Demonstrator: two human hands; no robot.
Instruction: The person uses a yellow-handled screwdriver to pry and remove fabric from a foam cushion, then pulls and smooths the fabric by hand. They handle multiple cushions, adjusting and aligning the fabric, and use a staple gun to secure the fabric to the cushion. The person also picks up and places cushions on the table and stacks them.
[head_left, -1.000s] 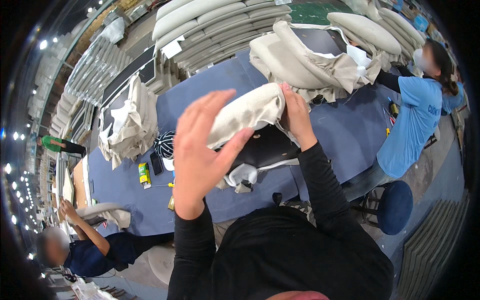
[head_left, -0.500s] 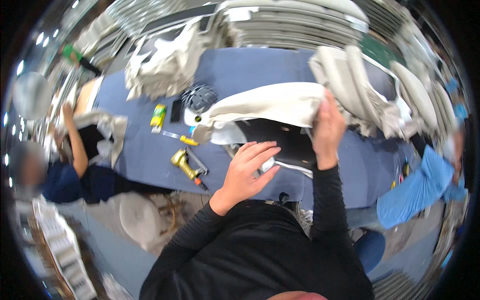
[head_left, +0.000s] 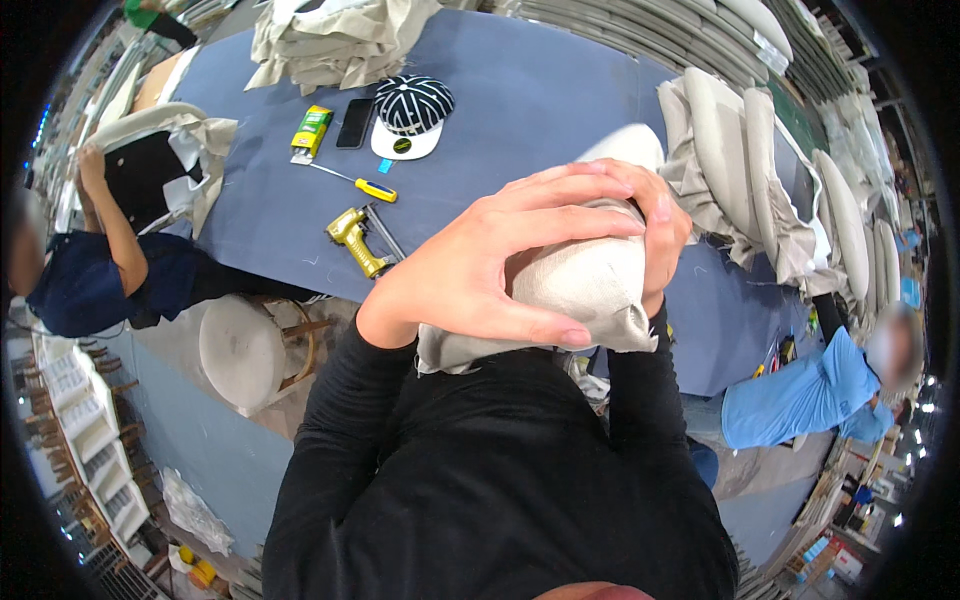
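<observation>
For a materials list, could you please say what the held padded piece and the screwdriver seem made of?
Padded piece: probably woven fabric, matte beige, given its faint texture and loose edges. Screwdriver: likely plastic handle, yellow and smooth-looking; thin grey shaft, probably metal.

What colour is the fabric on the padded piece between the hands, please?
The fabric is a light beige, showing best in the head view.

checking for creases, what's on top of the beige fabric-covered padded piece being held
The bare left hand spreads across the beige padded piece; the bare right hand curls over its right side. The surface beneath them is covered and cannot be seen.
</observation>
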